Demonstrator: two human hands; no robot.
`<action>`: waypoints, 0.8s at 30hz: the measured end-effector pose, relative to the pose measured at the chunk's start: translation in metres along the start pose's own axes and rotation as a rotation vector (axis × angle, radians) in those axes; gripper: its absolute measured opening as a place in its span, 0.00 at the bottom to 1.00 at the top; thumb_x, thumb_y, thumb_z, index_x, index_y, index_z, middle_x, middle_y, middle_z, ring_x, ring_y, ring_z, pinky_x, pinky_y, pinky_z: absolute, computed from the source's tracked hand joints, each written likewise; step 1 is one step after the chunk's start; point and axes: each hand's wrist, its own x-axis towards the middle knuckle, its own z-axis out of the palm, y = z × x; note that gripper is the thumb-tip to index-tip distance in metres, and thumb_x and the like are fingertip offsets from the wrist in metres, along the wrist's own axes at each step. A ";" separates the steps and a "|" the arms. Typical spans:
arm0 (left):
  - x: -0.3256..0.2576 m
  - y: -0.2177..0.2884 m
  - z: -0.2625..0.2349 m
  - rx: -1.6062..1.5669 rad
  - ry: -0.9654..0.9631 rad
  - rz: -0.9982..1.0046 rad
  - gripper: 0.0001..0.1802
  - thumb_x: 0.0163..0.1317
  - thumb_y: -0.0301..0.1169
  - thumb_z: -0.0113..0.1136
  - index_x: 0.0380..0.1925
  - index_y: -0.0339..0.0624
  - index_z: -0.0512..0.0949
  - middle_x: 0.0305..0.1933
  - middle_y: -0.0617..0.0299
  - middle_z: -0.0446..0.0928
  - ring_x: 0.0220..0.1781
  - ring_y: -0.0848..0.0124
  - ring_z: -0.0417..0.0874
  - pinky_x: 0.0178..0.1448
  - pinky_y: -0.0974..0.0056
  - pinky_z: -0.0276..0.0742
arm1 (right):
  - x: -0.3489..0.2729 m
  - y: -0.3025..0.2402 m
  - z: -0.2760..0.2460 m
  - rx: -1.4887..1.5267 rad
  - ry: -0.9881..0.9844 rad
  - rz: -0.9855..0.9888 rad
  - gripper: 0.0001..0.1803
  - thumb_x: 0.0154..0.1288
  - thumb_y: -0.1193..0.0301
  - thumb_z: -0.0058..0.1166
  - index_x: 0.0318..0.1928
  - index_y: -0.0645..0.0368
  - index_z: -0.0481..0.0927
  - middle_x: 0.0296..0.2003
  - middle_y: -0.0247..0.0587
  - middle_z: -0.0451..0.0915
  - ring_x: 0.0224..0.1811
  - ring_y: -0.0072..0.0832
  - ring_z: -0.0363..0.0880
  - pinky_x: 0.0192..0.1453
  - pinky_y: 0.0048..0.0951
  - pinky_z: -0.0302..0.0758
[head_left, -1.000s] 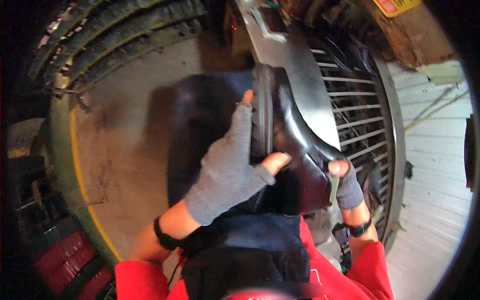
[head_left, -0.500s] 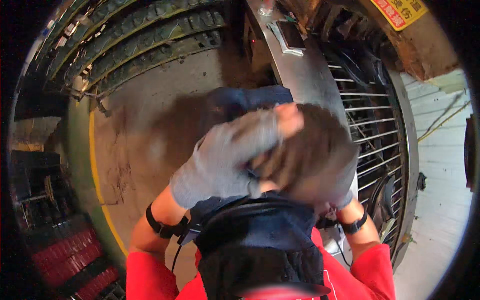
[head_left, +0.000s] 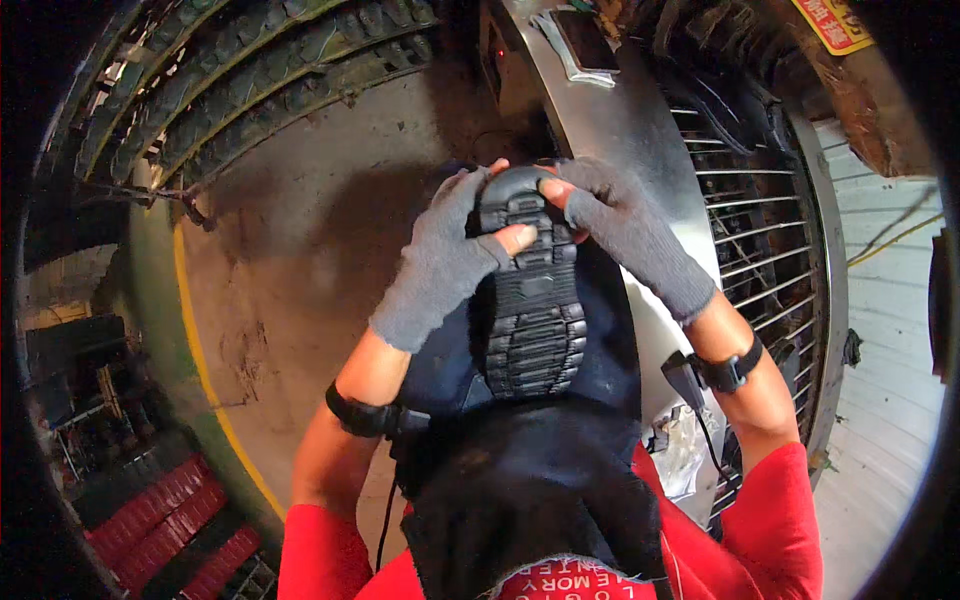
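Observation:
I hold a black shoe (head_left: 530, 300) sole-up in front of my chest, its ribbed tread facing the camera. My left hand (head_left: 445, 260), in a grey fingerless glove, grips the left side of the sole's far end, thumb pressed across the tread. My right hand (head_left: 625, 235), gloved the same, clasps the far end from the right, fingertips on the rim. Both wrists carry black bands. A dark blue apron lies under the shoe.
A metal machine housing (head_left: 620, 120) with a wire grille (head_left: 760, 250) stands at right. Curved racks of dark shoe soles (head_left: 250, 80) run along the upper left. A concrete floor with a yellow line (head_left: 200, 330) lies at left, red crates (head_left: 170, 520) at lower left.
The shoe has been turned over so its tread faces up. My right hand has come up from low on the right to the sole's far end. My left hand shifted onto the sole.

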 end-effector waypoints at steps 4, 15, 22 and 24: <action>-0.020 -0.002 -0.002 0.233 -0.060 0.165 0.41 0.54 0.48 0.79 0.63 0.36 0.78 0.61 0.46 0.73 0.67 0.48 0.77 0.70 0.53 0.75 | -0.025 -0.017 -0.009 -0.005 -0.045 -0.047 0.21 0.66 0.64 0.71 0.55 0.63 0.87 0.44 0.43 0.84 0.50 0.32 0.83 0.60 0.33 0.77; -0.050 0.006 -0.004 -0.529 -0.167 -0.232 0.27 0.53 0.47 0.80 0.52 0.48 0.90 0.42 0.61 0.74 0.49 0.54 0.78 0.58 0.49 0.75 | -0.057 -0.009 -0.008 0.287 -0.208 -0.020 0.32 0.43 0.64 0.88 0.50 0.55 0.85 0.46 0.36 0.80 0.57 0.32 0.78 0.66 0.37 0.72; -0.003 -0.007 0.006 -0.058 -0.065 -0.195 0.35 0.56 0.36 0.78 0.64 0.39 0.80 0.49 0.54 0.81 0.50 0.57 0.79 0.58 0.57 0.77 | -0.016 -0.001 0.012 0.374 0.005 0.300 0.28 0.60 0.69 0.71 0.60 0.58 0.77 0.46 0.30 0.73 0.53 0.24 0.71 0.64 0.29 0.67; 0.006 -0.009 0.005 -0.084 -0.080 -0.253 0.35 0.56 0.37 0.78 0.64 0.39 0.80 0.49 0.54 0.80 0.50 0.57 0.79 0.57 0.57 0.77 | -0.006 0.006 0.014 0.452 -0.008 0.320 0.29 0.60 0.68 0.72 0.60 0.57 0.76 0.45 0.31 0.71 0.52 0.25 0.71 0.64 0.30 0.66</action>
